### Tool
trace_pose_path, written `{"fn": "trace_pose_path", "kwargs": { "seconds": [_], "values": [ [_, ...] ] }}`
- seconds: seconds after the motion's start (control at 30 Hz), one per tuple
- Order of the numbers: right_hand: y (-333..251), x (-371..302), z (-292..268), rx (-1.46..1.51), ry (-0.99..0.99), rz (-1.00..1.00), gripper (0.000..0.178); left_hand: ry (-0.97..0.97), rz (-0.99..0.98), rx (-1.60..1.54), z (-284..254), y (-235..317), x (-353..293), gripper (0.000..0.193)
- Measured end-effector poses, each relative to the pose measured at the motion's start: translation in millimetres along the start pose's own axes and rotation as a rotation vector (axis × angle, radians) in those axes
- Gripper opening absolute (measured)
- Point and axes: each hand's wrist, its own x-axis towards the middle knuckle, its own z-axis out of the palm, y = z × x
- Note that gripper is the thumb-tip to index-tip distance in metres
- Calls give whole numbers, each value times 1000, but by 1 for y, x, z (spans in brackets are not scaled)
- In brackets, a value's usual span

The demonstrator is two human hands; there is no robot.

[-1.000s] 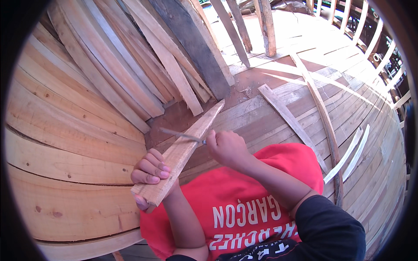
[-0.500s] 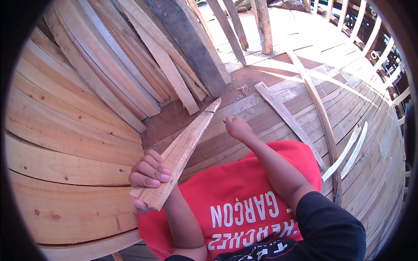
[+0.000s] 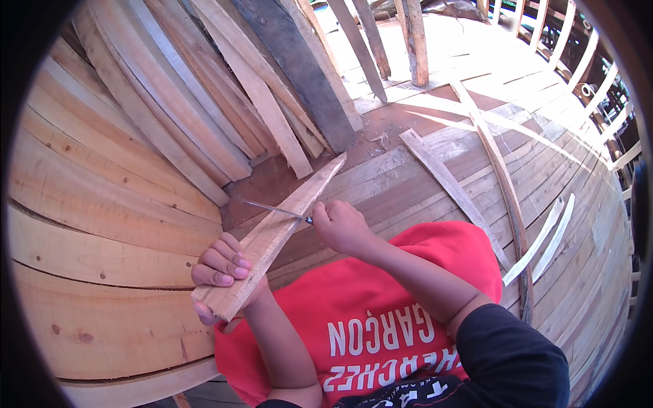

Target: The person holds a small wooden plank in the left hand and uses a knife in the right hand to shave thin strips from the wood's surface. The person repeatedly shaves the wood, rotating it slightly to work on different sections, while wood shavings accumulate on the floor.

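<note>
My left hand (image 3: 221, 262) grips the near, broad end of a tapered wooden piece (image 3: 275, 234), fingers over its top and thumb beneath. The piece slants away toward the foot of a dark upright beam, its narrow end by the floor there. Closed around the dark handle of a thin metal-bladed tool (image 3: 273, 209), my right hand (image 3: 342, 228) is just right of the wood's middle. The blade lies across the upper face of the wood and sticks out past its left edge. Whether it is a knife or a file I cannot tell.
Red cloth (image 3: 381, 292) covers my lap. Curved planks (image 3: 109, 251) form a wall at left, with loose boards (image 3: 255, 102) leaning by the dark beam (image 3: 299, 75). Long strips (image 3: 490, 149) and two pale curved slats (image 3: 554, 231) lie on the plank floor at right. Posts (image 3: 416, 51) stand beyond.
My right hand has moved nearer and to the left, bringing the thin blade across the wood. My left hand and the near end of the wood have shifted slightly left.
</note>
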Motion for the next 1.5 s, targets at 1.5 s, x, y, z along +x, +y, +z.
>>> {"fn": "trace_pose_path", "kwargs": {
  "seconds": [1.5],
  "values": [
    [-10,-12,-12,-164,132,2,54,123,39,27,11,-5,-3,54]
  ]
}}
